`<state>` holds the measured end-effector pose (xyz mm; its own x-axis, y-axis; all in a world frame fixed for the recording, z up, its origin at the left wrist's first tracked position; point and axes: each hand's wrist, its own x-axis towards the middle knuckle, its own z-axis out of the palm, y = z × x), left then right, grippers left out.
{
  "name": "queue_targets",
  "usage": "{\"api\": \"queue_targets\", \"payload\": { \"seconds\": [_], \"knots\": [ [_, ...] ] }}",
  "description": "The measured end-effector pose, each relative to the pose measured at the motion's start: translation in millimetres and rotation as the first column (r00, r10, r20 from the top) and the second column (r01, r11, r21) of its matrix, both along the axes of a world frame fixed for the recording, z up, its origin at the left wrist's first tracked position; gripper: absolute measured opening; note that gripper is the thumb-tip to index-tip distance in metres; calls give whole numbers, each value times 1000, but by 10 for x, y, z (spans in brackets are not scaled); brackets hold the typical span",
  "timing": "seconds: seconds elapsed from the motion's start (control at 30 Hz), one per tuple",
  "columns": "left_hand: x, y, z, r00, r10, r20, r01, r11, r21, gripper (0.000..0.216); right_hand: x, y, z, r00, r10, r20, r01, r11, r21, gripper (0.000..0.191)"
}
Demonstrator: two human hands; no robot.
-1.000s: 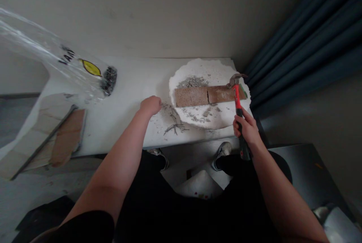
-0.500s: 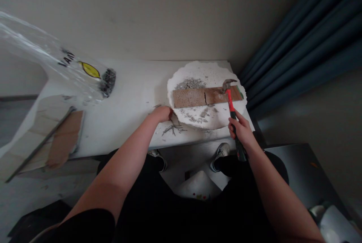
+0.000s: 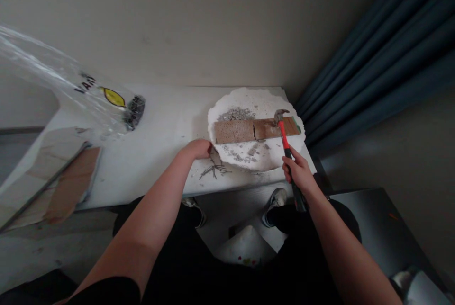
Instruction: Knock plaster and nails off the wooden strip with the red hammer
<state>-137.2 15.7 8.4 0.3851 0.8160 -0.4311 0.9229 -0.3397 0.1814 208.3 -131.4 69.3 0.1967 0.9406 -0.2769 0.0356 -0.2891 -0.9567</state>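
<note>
My right hand (image 3: 298,167) is wrapped round the black grip of a claw hammer (image 3: 284,137) with a red neck. The hammer's head is over the right half of a brown wood-look strip (image 3: 236,131), cracked across and dotted with holes on its left half. Beneath the strip is a rough-edged white round slab (image 3: 280,151), scattered with grey fragments (image 3: 236,114). My left hand (image 3: 202,149) is closed at the slab's left edge, near the strip's left end; what its fingers hold is hidden. Several loose nails (image 3: 215,169) lie just below it.
The white table (image 3: 163,120) stands against a wall. At its left are a clear plastic bag with dark contents (image 3: 134,112), a brown board piece (image 3: 73,184) and a long thin bar (image 3: 46,185). A blue curtain (image 3: 377,58) hangs at right, above a dark surface (image 3: 377,224).
The camera view has tilted slightly, so the whole scene sits lower. Both hands, the hammer and the strip keep nearly the same places relative to each other.
</note>
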Motion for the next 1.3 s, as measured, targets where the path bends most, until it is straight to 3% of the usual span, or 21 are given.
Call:
{"api": "queue_targets", "payload": {
  "seconds": [0.07,0.13,0.23,0.3,0.4,0.47,0.67,0.93,1.3],
  "knots": [
    [-79,48,83,994,106,-38,-103,992,67,25,-5,1,14,1000,-5,-9,5,1000,-6,97],
    [-154,102,173,973,229,37,-232,959,164,22,-13,4,35,1000,-4,-18,4,1000,-10,97],
    [-173,159,285,885,332,327,-416,879,234,12,-30,12,62,1000,-7,-23,7,1000,-18,97],
    [-87,163,326,756,335,562,-500,850,165,14,-42,17,70,1000,-15,-22,15,1000,-23,97],
    [172,128,340,565,277,777,-455,891,13,31,-58,19,64,1000,-19,-20,19,1000,-20,95],
    [380,98,335,524,212,825,-369,929,-4,30,-61,17,58,1000,-16,-19,16,1000,-20,94],
    [767,67,280,557,33,830,-292,943,159,22,-37,10,63,1000,-7,-1,7,1000,-30,93],
    [778,0,169,508,102,855,-237,971,25,15,-1,6,33,1000,9,10,-8,1000,-24,86],
    [786,-29,217,574,104,812,-227,973,36,10,-5,-1,39,1000,11,17,-10,1000,-28,92]
  ]
}}
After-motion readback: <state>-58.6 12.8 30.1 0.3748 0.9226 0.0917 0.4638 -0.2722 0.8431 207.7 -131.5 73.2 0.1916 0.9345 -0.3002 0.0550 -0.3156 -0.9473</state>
